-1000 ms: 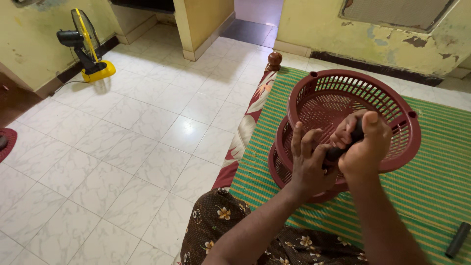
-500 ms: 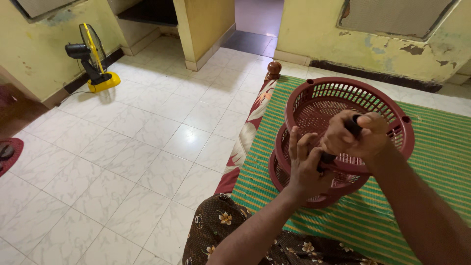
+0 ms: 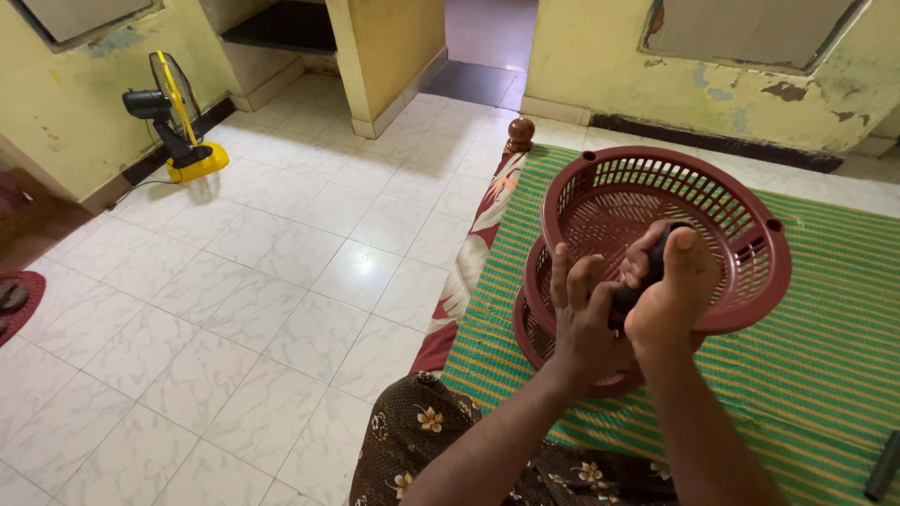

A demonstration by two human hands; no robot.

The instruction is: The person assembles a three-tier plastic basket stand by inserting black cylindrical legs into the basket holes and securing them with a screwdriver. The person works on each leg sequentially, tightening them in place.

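**A:** Baskets first: where are they, seen from the head camera?

**B:** Two maroon baskets [image 3: 656, 201] of round plastic lattice sit stacked on a green striped mat [image 3: 825, 356], right of centre. The upper one tilts, its open mouth facing the viewer and slightly up; the lower one lies flatter beneath it. Both hands meet just in front of the near rim, overlapping it.

**A:** What do the hands hold?

**B:** A small dark object [image 3: 633, 295], slim and elongated, sits between them. The right hand [image 3: 673, 295] is closed around its upper part, thumb pointing up. The left hand [image 3: 586, 319] is at its lower end, fingers [image 3: 561, 276] spread and raised, palm toward the other hand. I cannot tell whether the left hand grips the object or only steadies it.

**A:** Which way does the object run?

**B:** Its long axis slants from lower left to upper right, toward the basket's bowl. Most of it is hidden by the fingers, so its kind is unclear.

**A:** And the arms?

**B:** Both forearms rise from the bottom edge and converge at the hands, wrists close together, above a lap in brown floral cloth [image 3: 422, 440].

**A:** Anything else around?

**B:** White floor tiles [image 3: 244, 309] fill the left. A yellow and black floor fan [image 3: 173, 117] stands well apart by the far wall. A dark wooden knob [image 3: 521, 131] stands at the mat's far corner.
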